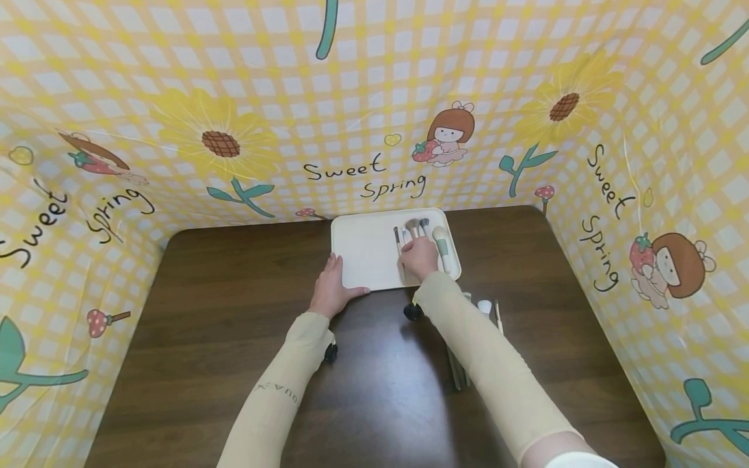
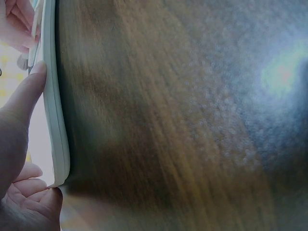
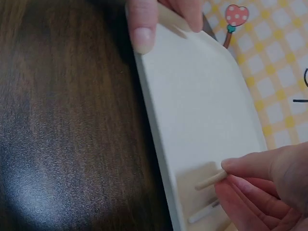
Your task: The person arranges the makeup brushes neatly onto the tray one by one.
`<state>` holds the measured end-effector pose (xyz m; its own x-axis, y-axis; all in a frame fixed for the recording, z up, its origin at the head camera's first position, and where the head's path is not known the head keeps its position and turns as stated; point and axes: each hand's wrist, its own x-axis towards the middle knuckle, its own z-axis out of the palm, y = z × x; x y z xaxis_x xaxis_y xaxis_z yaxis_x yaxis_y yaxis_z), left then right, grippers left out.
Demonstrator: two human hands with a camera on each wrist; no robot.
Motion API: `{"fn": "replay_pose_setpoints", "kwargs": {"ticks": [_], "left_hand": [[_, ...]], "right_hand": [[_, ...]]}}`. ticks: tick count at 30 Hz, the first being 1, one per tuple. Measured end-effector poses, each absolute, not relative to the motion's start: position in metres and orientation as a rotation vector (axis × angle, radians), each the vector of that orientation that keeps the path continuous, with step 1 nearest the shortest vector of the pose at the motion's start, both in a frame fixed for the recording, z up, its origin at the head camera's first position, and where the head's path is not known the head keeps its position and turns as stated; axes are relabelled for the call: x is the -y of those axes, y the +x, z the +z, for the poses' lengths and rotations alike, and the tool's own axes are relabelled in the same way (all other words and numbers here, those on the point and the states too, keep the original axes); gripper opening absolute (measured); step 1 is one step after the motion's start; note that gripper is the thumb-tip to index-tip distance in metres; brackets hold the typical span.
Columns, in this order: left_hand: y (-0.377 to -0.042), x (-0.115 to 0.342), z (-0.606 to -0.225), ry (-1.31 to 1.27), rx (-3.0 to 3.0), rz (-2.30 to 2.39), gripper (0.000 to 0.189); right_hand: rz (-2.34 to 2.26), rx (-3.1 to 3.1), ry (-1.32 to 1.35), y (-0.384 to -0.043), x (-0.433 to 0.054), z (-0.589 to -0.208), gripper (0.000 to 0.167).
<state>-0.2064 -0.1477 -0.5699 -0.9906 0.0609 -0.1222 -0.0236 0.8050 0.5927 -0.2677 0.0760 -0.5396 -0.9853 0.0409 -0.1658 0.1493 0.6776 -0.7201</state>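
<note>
A shallow cream tray point(image 1: 364, 250) lies at the back of the table. My left hand point(image 1: 330, 287) grips its near left corner, thumb on the front rim point(image 2: 52, 103) and fingers along the left side. Over the tray's right part, my right hand point(image 1: 419, 257) pinches the pale handle of a slim makeup brush point(image 3: 210, 181) between thumb and fingers. Several other brushes lie side by side around that hand, among them a fluffy brown brush point(image 1: 413, 225) and a thick brush with a green band point(image 1: 441, 246). Their handles are partly hidden under the right hand.
More brushes, one with a white head point(image 1: 484, 305) and one slim point(image 1: 499, 316), lie on the dark wooden table point(image 1: 234, 325) beside the right forearm, which partly covers them. Yellow checked cloth point(image 1: 351, 84) walls in the back and both sides, close behind the tray.
</note>
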Motion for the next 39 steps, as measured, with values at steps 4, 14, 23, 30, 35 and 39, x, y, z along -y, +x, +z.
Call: {"fn": "replay_pose_setpoints", "kwargs": {"ticks": [4,14,23,30,35,39], "left_hand": [[-0.206,0.147,-0.569,0.025,-2.855,0.946,0.117],[-0.207,0.148,-0.57,0.033,-2.859,0.937,0.117],[-0.207,0.147,-0.568,0.021,-2.848,0.927,0.116],[-0.207,0.147,-0.568,0.005,-2.831,0.924,0.117],[-0.208,0.147,-0.568,0.003,-2.834,0.922,0.116],[-0.208,0.148,-0.569,0.002,-2.829,0.918,0.117]], "right_hand": [[-1.12,-2.786,0.133,-0.267,-0.075,-0.538,0.022],[-1.024,-2.805,0.12,-0.264,-0.072,-0.536,0.019],[-1.017,-2.852,0.064,-0.264,-0.074,-0.539,0.023],[-1.129,-2.887,0.023,-0.266,-0.08,-0.528,0.029],[-1.199,-2.894,0.028,-0.267,-0.087,-0.512,0.036],[-1.238,-2.914,0.028,-0.267,-0.094,-0.501,0.043]]}}
